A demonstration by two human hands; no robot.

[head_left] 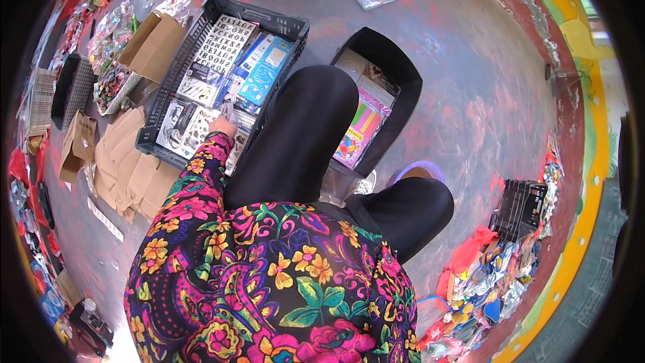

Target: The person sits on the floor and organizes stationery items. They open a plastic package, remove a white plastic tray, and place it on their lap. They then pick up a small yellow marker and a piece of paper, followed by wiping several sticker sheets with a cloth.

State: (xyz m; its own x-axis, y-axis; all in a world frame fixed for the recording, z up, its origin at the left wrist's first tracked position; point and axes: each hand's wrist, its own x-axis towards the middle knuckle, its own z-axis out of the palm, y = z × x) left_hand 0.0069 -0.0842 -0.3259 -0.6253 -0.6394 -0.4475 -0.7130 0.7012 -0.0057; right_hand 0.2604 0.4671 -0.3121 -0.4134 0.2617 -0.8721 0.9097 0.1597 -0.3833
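My left hand reaches into a dark plastic crate on the floor in front of me. Its fingers look closed around something small and greyish, too small to make out. Under and beside the hand lie flat black-and-white patterned packs. Farther back in the crate are black-and-white letter sheets and blue flat packs. My left knee hides part of the crate's near right side. My right hand is out of sight.
Right of my left knee stands a black bin with colourful packs. Flattened cardboard and an open carton lie left. A black crate stands beside heaped colourful items at right. Between my legs shows a purple rim.
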